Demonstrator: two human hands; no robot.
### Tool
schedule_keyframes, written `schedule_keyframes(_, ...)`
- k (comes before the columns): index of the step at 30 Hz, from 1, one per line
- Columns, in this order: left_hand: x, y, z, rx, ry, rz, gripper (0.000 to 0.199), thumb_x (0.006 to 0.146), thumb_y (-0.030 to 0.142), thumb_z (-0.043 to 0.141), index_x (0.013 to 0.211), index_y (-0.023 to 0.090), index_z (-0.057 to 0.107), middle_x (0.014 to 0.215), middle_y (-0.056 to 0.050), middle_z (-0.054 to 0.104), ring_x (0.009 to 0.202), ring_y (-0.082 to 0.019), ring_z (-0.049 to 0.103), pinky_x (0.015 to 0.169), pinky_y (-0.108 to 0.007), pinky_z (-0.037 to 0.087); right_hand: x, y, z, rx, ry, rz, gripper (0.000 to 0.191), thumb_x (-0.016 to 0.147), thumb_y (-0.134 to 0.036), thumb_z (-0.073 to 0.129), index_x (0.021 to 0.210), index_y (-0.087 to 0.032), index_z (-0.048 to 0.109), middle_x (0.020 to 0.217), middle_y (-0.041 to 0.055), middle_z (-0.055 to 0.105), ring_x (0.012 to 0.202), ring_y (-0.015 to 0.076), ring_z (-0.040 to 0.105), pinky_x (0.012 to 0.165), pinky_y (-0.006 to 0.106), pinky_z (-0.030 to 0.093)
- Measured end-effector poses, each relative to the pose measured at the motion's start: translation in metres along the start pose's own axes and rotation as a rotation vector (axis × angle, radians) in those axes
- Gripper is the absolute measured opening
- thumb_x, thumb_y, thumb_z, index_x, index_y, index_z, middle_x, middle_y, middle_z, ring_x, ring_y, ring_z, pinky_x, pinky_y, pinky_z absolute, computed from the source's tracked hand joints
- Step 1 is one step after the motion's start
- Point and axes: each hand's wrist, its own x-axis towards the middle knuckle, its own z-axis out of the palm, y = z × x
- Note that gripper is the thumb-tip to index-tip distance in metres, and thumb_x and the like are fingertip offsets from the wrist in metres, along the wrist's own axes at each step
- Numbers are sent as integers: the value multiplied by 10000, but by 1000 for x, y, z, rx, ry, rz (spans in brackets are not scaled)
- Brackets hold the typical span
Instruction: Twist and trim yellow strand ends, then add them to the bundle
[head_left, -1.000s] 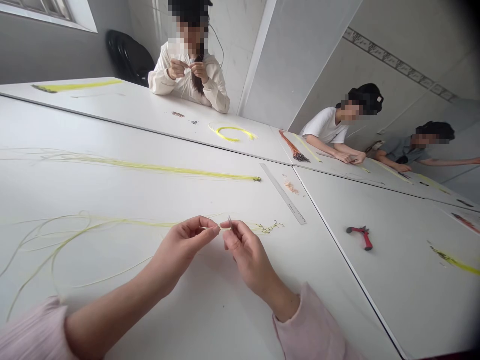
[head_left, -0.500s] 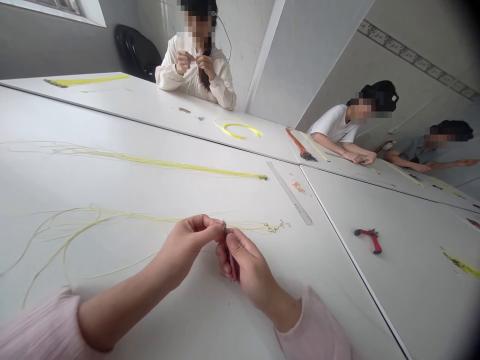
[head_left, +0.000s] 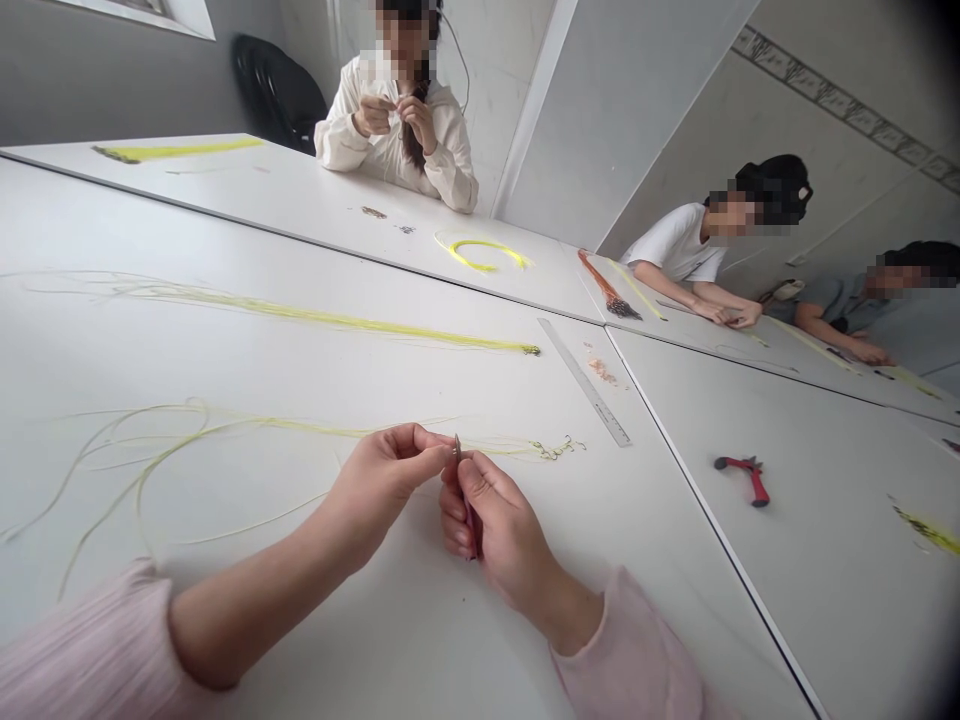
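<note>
Since the last look, the two hands have drawn closer, and the pink shank of the slim tool [head_left: 470,518] now shows below the right hand's [head_left: 499,530] fingers, its metal tip standing up just past them. The left hand [head_left: 382,478] comes in from the other side, with thumb and forefinger pinched together right beside that tip. The hands are close, almost touching, over the pale yellow strands [head_left: 300,428]. These run loose across the white table [head_left: 420,640], through the pinch as far as I can tell, and on to a small tangle of curled wire ends [head_left: 556,450].

From here, the pinch looks like the weak spot. The strands are very fine, so one could slip from the left fingers if the grip eases. A sudden pull could also drag the long loops on the left across the table and snag them on the curled ends. The sharp tip sits close to the left fingertips, so a slip could jab skin or nick a strand.

The steel ruler [head_left: 585,382] and the red pliers [head_left: 744,472] lie well off to the right, and a longer yellow bundle [head_left: 337,322] lies farther up the table.
</note>
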Motion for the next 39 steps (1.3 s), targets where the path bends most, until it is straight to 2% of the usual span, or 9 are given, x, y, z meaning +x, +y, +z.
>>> schedule_keyframes(4, 0, 0, 0, -2, 14, 1, 281, 762, 430, 620, 629, 200, 530, 659, -8, 631, 669, -169, 586, 765, -348, 451, 0, 0, 0, 20, -5, 12, 261, 899, -441, 451, 847, -188, 490, 641, -44, 391, 476, 63, 337, 456, 220, 232)
schedule_keyframes(11, 2, 0, 0, 31, 68, -6, 271, 747, 416, 639, 629, 196, 532, 744, -14, 632, 757, -177, 588, 805, -352, 434, 1, 0, -1, -18, 20, 22, 284, 881, -455, 473, 778, -191, 458, 622, -49, 369, 466, 61, 304, 443, 213, 210)
schedule_keyframes(18, 1, 2, -1, 35, 61, 0, 212, 746, 332, 620, 602, 198, 541, 695, -10, 627, 757, -181, 596, 802, -344, 440, 0, -2, -2, -6, 5, 46, 276, 887, -451, 463, 818, -185, 488, 634, -43, 371, 477, 65, 312, 454, 217, 211)
schedule_keyframes(27, -2, 6, 1, 21, 43, -10, 196, 751, 313, 599, 605, 203, 528, 664, 0, 617, 726, -177, 590, 779, -340, 442, 0, -1, -1, 4, 14, 65, 282, 874, -461, 478, 803, -188, 491, 620, -45, 367, 470, 65, 302, 446, 212, 202)
schedule_keyframes(35, 1, 3, -1, 37, 52, -16, 185, 763, 319, 607, 639, 204, 531, 750, -4, 625, 784, -174, 573, 824, -343, 412, 0, -2, -2, -25, 15, 71, 288, 888, -447, 466, 776, -182, 475, 608, -53, 360, 451, 50, 291, 438, 204, 193)
schedule_keyframes(39, -1, 3, -2, 32, 17, -1, 194, 767, 316, 606, 631, 203, 525, 731, -2, 614, 793, -176, 572, 832, -342, 409, 0, -4, -3, -11, 3, 76, 283, 882, -449, 472, 797, -180, 495, 615, -49, 364, 453, 51, 299, 439, 205, 195)
